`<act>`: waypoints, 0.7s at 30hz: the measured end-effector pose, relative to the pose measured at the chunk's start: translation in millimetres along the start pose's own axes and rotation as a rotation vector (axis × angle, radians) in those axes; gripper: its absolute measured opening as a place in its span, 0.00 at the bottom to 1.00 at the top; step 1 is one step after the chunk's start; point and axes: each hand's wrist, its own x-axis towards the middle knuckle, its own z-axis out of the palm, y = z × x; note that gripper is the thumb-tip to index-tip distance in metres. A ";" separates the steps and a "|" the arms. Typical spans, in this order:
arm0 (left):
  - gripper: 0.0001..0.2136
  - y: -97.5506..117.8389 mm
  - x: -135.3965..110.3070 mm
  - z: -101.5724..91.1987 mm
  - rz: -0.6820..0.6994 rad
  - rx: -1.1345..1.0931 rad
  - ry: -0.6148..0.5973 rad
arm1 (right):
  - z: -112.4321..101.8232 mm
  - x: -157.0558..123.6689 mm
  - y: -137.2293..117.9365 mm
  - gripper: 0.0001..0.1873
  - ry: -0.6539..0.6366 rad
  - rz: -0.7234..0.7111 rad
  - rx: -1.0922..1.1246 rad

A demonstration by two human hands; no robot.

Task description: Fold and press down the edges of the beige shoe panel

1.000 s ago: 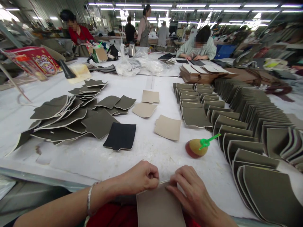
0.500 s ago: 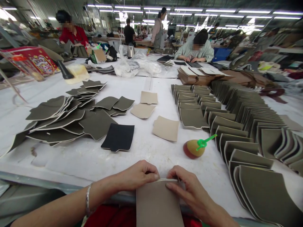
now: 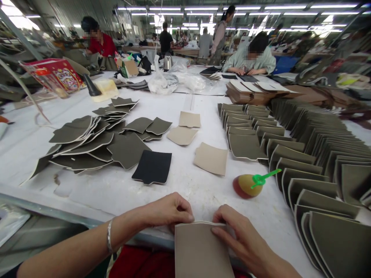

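Table [image 3: 185, 187], white: one. Olive panels [image 3: 336, 239], rows at right: overlapped, uncountable. Olive heap [image 3: 126, 148], left: likewise. Taupe panel [image 3: 201, 251]: one, at table's near edge, between my two hands. Left hand [image 3: 174, 210]: fingertips pinched on its top left edge. Right hand [image 3: 239, 229]: thumb on front, fingers curled round top right corner. Loose beige pieces [image 3: 211, 158]: three. Black piece [image 3: 152, 166]: one. Green-nozzled bottle [image 3: 246, 186]: one.

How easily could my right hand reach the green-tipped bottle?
Yes, probably easily: nothing stands between the right hand and the bottle, though the hand must likely release the beige piece it holds.
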 end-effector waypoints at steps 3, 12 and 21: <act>0.07 6.0 -2.5 -3.2 -0.014 0.047 -0.002 | 1.9 3.6 -8.0 0.05 0.057 -0.087 -0.064; 0.06 9.5 3.5 -1.5 -0.032 -0.082 -0.029 | 24.0 19.7 -29.4 0.04 0.275 -0.333 -0.206; 0.04 -8.9 4.7 9.5 -0.018 -0.074 0.034 | 40.1 18.6 -25.0 0.07 0.331 -0.398 -0.341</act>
